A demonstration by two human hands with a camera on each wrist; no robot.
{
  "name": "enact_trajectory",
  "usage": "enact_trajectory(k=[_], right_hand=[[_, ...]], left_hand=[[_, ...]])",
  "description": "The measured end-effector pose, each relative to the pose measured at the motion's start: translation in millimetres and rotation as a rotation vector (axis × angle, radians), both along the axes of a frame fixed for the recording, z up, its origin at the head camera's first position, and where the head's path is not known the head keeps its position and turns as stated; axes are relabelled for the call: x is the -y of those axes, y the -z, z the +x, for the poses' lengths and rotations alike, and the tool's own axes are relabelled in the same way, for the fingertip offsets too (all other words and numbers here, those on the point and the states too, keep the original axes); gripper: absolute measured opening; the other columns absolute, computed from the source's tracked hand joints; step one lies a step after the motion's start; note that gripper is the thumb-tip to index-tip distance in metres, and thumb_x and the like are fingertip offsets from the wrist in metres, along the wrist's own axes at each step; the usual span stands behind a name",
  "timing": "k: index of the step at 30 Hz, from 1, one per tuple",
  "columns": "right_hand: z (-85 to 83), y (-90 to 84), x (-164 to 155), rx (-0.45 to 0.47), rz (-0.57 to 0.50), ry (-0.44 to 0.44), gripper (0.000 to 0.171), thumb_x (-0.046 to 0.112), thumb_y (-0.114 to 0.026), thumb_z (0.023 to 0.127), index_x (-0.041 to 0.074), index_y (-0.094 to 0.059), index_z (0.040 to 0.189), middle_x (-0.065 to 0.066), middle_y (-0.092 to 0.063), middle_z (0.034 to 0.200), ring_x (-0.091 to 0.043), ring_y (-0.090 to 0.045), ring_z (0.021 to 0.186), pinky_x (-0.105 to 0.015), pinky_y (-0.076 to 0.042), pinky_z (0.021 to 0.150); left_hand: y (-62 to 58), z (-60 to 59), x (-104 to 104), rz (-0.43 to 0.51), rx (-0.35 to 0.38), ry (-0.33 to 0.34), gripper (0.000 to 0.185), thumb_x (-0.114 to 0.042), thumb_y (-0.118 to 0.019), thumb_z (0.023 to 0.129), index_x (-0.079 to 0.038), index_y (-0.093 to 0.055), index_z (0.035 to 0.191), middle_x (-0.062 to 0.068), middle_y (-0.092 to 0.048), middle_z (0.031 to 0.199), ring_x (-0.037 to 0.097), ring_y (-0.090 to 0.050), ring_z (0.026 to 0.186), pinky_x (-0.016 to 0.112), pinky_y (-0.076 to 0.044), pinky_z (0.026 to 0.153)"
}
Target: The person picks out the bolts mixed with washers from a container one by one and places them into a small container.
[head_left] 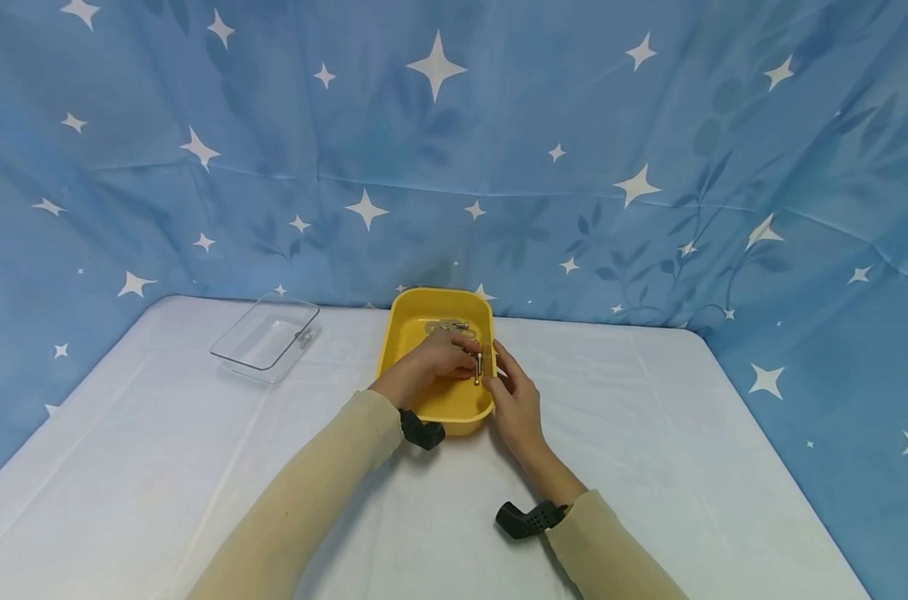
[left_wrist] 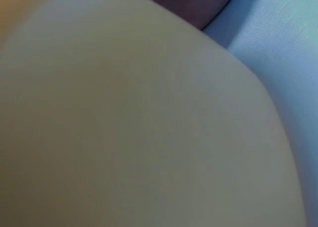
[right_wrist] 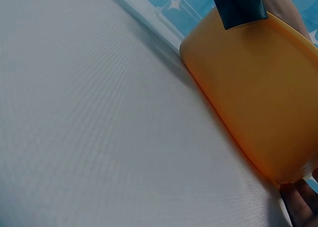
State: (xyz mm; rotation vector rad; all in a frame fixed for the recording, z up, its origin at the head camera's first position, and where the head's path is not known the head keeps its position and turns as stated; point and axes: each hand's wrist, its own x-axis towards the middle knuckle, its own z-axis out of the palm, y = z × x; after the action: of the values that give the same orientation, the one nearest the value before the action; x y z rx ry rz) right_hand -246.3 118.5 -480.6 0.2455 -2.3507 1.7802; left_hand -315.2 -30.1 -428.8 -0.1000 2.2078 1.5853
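A yellow plastic bin (head_left: 438,408) stands on the white table, with small metal parts (head_left: 450,327) inside, among them flat washer-like rings. My left hand (head_left: 440,354) reaches over its left rim and down into it. Right by the left fingertips is a metal bolt-like piece (head_left: 478,369); whether they pinch it cannot be told. At the bin's right side, my right hand (head_left: 517,408) grips the wall, thumb at the rim and fingers outside. The right wrist view shows the bin's outer wall (right_wrist: 258,93) and some fingertips (right_wrist: 298,204) at its lower corner. Sleeve fills most of the left wrist view.
A clear box (head_left: 266,342) stands at the back left, with small metal pieces (head_left: 303,338) showing at its right side. Behind the table (head_left: 611,400) hangs a blue curtain (head_left: 499,125) with white stars. Each wrist wears a black camera (head_left: 423,430).
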Motion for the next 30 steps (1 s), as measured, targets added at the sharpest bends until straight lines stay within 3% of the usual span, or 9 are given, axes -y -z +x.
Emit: enact_trajectory(k=[5, 8, 13, 15, 24, 30], right_hand=[[-0.4, -0.6, -1.0, -0.009, -0.003, -0.006, 0.06, 0.009, -0.053, 0.096, 0.019, -0.043, 0.155, -0.018, -0.058, 0.145, -0.036, -0.062, 0.129, -0.048, -0.053, 0.107], [4.8, -9.8, 0.4, -0.006, -0.006, -0.017, 0.059, 0.005, -0.052, 0.097, 0.013, -0.043, 0.155, -0.021, -0.057, 0.145, -0.038, -0.061, 0.13, -0.049, -0.053, 0.107], [4.0, -9.9, 0.7, 0.003, -0.012, -0.026, 0.059, 0.002, -0.051, 0.098, 0.008, -0.04, 0.155, -0.025, -0.054, 0.147, -0.04, -0.058, 0.131, -0.051, -0.051, 0.108], [-1.6, 0.1, -1.2, -0.005, -0.018, -0.023, 0.059, 0.004, -0.051, 0.098, 0.013, -0.041, 0.156, -0.022, -0.055, 0.147, -0.038, -0.059, 0.132, -0.049, -0.051, 0.108], [-0.5, 1.9, -1.7, -0.02, -0.008, -0.02, 0.058, 0.008, -0.052, 0.098, 0.018, -0.043, 0.155, -0.016, -0.057, 0.147, -0.034, -0.059, 0.133, -0.047, -0.053, 0.107], [-1.3, 0.8, -1.0, -0.018, -0.002, -0.012, 0.058, 0.008, -0.052, 0.098, 0.02, -0.044, 0.154, -0.013, -0.057, 0.147, -0.032, -0.059, 0.134, -0.046, -0.052, 0.108]], left_hand=[[-1.4, -0.2, -0.8, 0.032, 0.017, -0.006, 0.03, 0.002, -0.065, 0.095, -0.003, -0.071, 0.124, 0.019, -0.064, 0.129, 0.025, -0.072, 0.103, 0.036, -0.061, 0.094], [-1.5, -0.2, -0.9, 0.046, 0.029, -0.011, 0.028, 0.001, -0.067, 0.094, -0.003, -0.071, 0.121, 0.019, -0.064, 0.126, 0.023, -0.073, 0.098, 0.035, -0.062, 0.09], [-1.8, 0.4, -0.9, 0.047, 0.038, -0.013, 0.022, -0.001, -0.068, 0.094, -0.001, -0.072, 0.116, 0.017, -0.066, 0.116, 0.02, -0.072, 0.089, 0.033, -0.064, 0.085], [-1.8, 0.6, -1.1, 0.045, 0.038, -0.009, 0.022, -0.003, -0.068, 0.095, -0.001, -0.072, 0.116, 0.016, -0.067, 0.113, 0.02, -0.073, 0.089, 0.033, -0.064, 0.085], [-0.9, 0.0, -1.4, 0.039, 0.024, -0.013, 0.021, -0.008, -0.07, 0.095, -0.001, -0.072, 0.115, 0.014, -0.066, 0.11, 0.018, -0.071, 0.082, 0.03, -0.064, 0.082], [0.4, -4.0, 0.3, 0.056, 0.006, -0.027, 0.023, -0.01, -0.071, 0.094, -0.002, -0.072, 0.116, 0.014, -0.066, 0.114, 0.019, -0.071, 0.087, 0.029, -0.064, 0.084]])
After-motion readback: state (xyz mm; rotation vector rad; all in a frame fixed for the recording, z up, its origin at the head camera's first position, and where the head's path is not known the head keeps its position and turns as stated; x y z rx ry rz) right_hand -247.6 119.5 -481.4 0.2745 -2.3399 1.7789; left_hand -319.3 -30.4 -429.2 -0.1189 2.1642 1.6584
